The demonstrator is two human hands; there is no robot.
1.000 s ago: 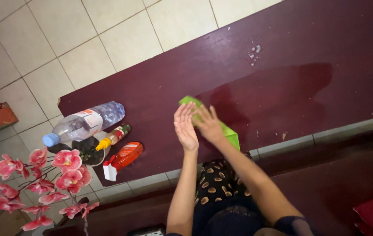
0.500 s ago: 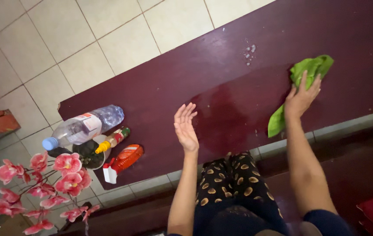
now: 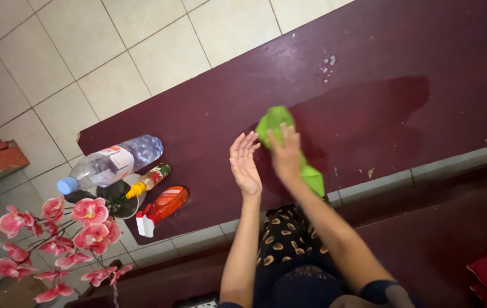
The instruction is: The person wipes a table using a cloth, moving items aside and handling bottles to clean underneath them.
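My right hand [image 3: 285,153] presses a green cloth [image 3: 275,121] flat on a dark maroon tabletop [image 3: 369,68], near the table's front edge. A damp, darker streak [image 3: 369,120] runs to the right of the cloth across the wood. My left hand [image 3: 244,163] hovers just left of the cloth, fingers straight and apart, holding nothing. My legs in dark patterned fabric [image 3: 289,239] show below the table edge.
At the table's left end lie a clear plastic water bottle with a blue cap [image 3: 109,162], a small yellow-capped bottle [image 3: 147,180] and an orange spray bottle [image 3: 161,209]. Pink artificial flowers [image 3: 55,234] stand at lower left. Pale floor tiles [image 3: 112,51] lie beyond the table.
My right hand swept the green cloth from the table's right side back to the left, beside my left hand. My left hand stayed in place.
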